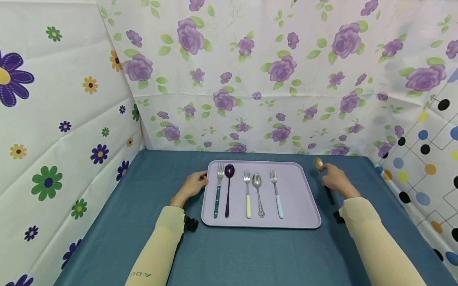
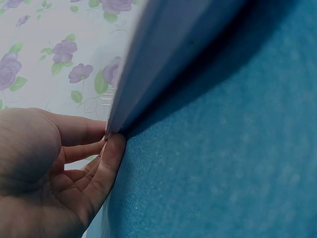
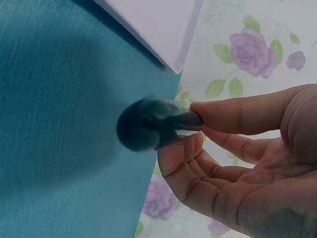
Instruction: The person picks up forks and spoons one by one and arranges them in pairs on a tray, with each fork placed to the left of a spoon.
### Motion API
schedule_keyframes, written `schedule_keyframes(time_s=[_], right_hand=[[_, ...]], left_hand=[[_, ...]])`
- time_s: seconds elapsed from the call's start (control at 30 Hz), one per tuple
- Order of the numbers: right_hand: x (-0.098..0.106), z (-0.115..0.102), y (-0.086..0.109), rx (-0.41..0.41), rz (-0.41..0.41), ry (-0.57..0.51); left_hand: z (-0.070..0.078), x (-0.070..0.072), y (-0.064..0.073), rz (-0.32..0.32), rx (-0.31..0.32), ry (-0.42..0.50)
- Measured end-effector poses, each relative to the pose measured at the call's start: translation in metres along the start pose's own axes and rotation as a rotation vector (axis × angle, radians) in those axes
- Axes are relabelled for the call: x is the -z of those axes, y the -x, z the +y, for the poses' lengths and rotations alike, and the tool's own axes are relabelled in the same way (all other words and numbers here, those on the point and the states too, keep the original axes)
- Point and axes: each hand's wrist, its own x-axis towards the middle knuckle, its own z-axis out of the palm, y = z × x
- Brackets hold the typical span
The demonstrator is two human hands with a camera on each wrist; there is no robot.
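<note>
A lilac tray (image 1: pixel 298 198) lies on the table, and my left hand (image 1: pixel 190 186) pinches its left rim (image 2: pixel 141 84) between thumb and fingers. Off the tray's right side, my right hand (image 1: pixel 337 179) pinches a spoon (image 1: pixel 318 162) with a gold bowl and dark green handle. The bowl points away from me; in the right wrist view the dark handle end (image 3: pixel 138 126) faces the camera. On the tray, from left, lie a green-handled fork (image 1: pixel 216 200), a purple spoon (image 1: pixel 229 171), a yellow-handled fork (image 1: pixel 248 205), a silver spoon (image 1: pixel 257 180) and a pale-blue-handled fork (image 1: pixel 279 206).
A blue-green cloth covers the table (image 1: pixel 257 258). Behind it hangs a sheet with purple roses (image 1: pixel 223 99). A flowered sheet (image 1: pixel 64 151) stands along the left, and a dotted one (image 1: pixel 429 182) along the right.
</note>
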Motion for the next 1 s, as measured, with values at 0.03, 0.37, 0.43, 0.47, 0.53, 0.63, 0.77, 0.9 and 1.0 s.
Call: schedule_keyframes(time_s=[0.03,0.37,0.43,0.47,0.53,0.63,0.77,0.9,1.0], right_hand=[[-0.001,-0.001,-0.001,0.007,-0.001,0.000],[-0.011,-0.018,0.000,0.036,-0.008,-0.009],[-0.012,-0.021,0.001,0.043,-0.011,-0.010],[-0.013,-0.022,0.000,0.046,-0.013,-0.011],[-0.015,-0.025,0.000,0.050,-0.019,-0.012],[-0.019,-0.029,0.001,0.051,-0.032,-0.020],[-0.024,-0.033,0.001,0.050,-0.044,-0.037],[-0.031,-0.037,0.002,0.066,-0.043,-0.031],[-0.038,-0.040,0.001,0.082,-0.040,-0.018]], left_hand=[[0.000,0.000,0.000,0.001,0.002,0.003],[-0.002,-0.001,-0.001,0.002,0.002,0.006],[-0.002,-0.001,-0.001,0.004,0.006,0.008],[-0.002,-0.001,-0.001,0.006,0.008,0.010],[-0.001,-0.001,-0.001,0.007,0.009,0.009],[-0.002,0.000,-0.001,0.007,0.011,0.009],[-0.002,0.000,-0.001,0.003,0.008,0.007],[-0.001,0.000,0.000,0.003,0.006,0.008],[-0.001,0.001,0.000,0.005,0.008,0.010]])
